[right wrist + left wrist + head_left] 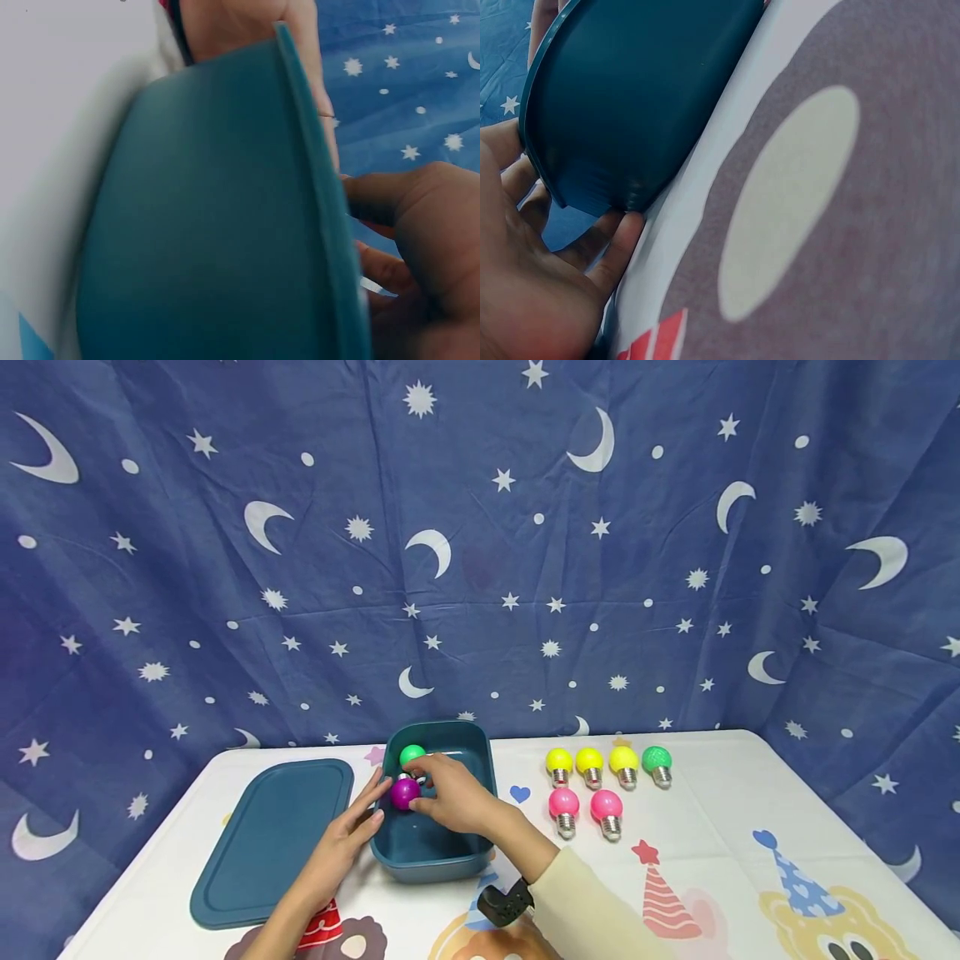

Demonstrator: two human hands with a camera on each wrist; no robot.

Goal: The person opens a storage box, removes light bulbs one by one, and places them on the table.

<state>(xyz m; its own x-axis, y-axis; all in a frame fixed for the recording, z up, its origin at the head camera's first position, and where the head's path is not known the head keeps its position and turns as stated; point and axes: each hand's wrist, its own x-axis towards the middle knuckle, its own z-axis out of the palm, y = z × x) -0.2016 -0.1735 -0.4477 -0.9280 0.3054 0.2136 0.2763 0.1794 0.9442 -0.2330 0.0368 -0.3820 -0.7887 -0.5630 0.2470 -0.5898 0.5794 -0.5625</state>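
In the head view a dark teal plastic bin [472, 862] stands at the middle of the table. My right hand [457, 793] reaches into it, with thumb and fingers pinching a purple light bulb [405, 794]. Behind that bulb lies a green light bulb [412, 755], inside the bin. My left hand [337, 852] rests against the bin's left side with extended fingers; the left wrist view shows this hand [540, 285] touching the bin [637, 97] at its rim and lower wall. The right wrist view has the bin wall hiding what the right hand [435, 240] holds.
A flat teal lid [273, 843] lies left of the bin. On the right, a back row has several yellow bulbs [589, 762] and a green textured bulb [657, 758]; two pink bulbs [606, 806] lie in front. A blue star-patterned curtain [480, 568] hangs behind the table.
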